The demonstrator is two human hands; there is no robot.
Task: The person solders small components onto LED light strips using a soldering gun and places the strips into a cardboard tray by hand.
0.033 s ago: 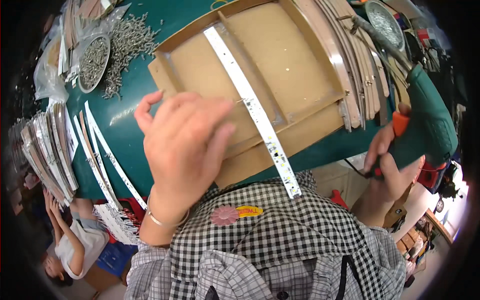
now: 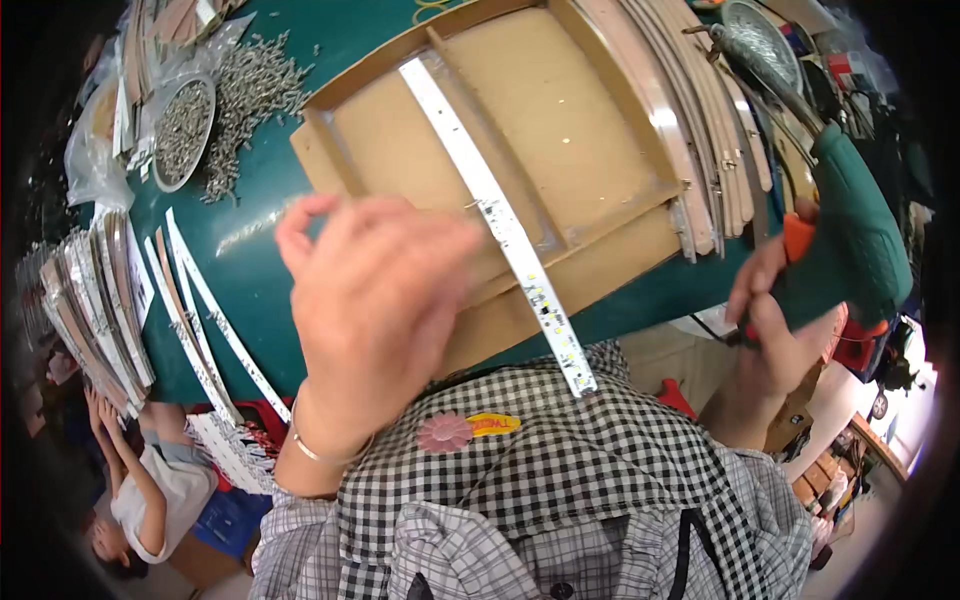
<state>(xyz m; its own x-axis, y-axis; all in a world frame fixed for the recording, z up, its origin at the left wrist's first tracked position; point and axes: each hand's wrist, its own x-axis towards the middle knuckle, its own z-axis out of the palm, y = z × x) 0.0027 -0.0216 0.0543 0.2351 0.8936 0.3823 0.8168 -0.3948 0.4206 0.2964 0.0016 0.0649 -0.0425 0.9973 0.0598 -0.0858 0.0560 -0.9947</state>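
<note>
In my right hand (image 2: 775, 310) is a green soldering gun (image 2: 855, 235) with an orange trigger, its long metal barrel pointing away over the right side of the table. My left hand (image 2: 375, 280) is above a shallow cardboard tray (image 2: 560, 245), fingers loosely bent and apart, their tips blurred. Nothing shows in its grasp. Just right of those fingertips, a narrow white LED circuit strip (image 2: 515, 250) lies slantwise across the tray, its near end overhanging toward my checked apron (image 2: 540, 450). A thin wire or lead sticks out from the strip's left edge near the fingertips.
Loose small metal parts (image 2: 255, 90) are heaped at the far left beside a filled bowl (image 2: 185, 135). Bundled strips (image 2: 95, 300) and separate strips (image 2: 205, 315) lie left. More strips (image 2: 700, 130) line the tray's right side. Another person (image 2: 165, 490) sits lower left.
My left hand has moved slightly toward me and closer to the LED strip, its fingertips more blurred. The soldering gun stays in my right hand. The whole view has shifted a little.
</note>
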